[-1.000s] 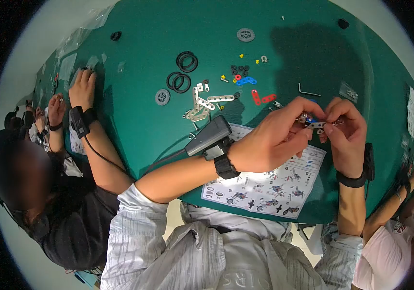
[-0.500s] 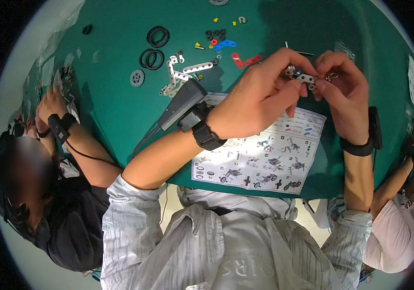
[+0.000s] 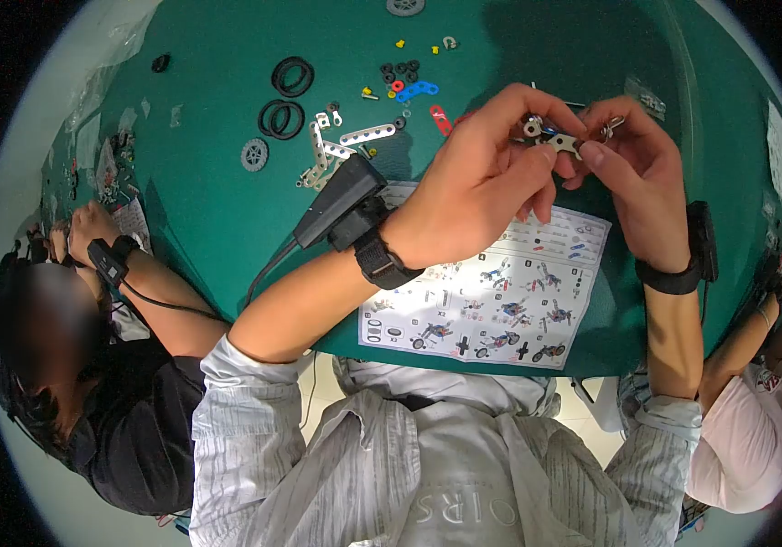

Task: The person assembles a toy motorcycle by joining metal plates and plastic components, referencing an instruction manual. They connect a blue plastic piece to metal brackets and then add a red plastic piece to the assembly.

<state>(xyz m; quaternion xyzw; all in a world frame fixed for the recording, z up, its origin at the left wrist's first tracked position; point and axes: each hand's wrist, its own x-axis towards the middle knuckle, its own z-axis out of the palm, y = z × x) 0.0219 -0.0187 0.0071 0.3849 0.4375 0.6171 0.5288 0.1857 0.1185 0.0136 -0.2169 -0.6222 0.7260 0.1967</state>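
Note:
My left hand (image 3: 477, 187) is closed around a small assembly of perforated metal strips (image 3: 561, 143), pinched between thumb and fingers above the printed instruction sheet (image 3: 477, 319). A bit of blue shows in this assembly beside the silver strip. From the other side, my right hand (image 3: 642, 169) closes its thumb and fingertips at the assembly's right end. A small shiny metal part (image 3: 611, 128) sticks up at the right fingers; its lower end is hidden. The fingers cover much of the assembly.
Left of my hands lie silver perforated strips (image 3: 368, 134), black rubber rings (image 3: 292, 77), a grey wheel (image 3: 255, 155), a curved blue strip (image 3: 417, 91) and a red strip (image 3: 440, 119). A clear plastic bag (image 3: 644, 98) lies behind my right hand. People sit on both sides.
Both hands have shifted slightly left in view with the assembly, which is turned a little. The metal part at my right fingers now points more upward. The red strips are more covered by my left hand.

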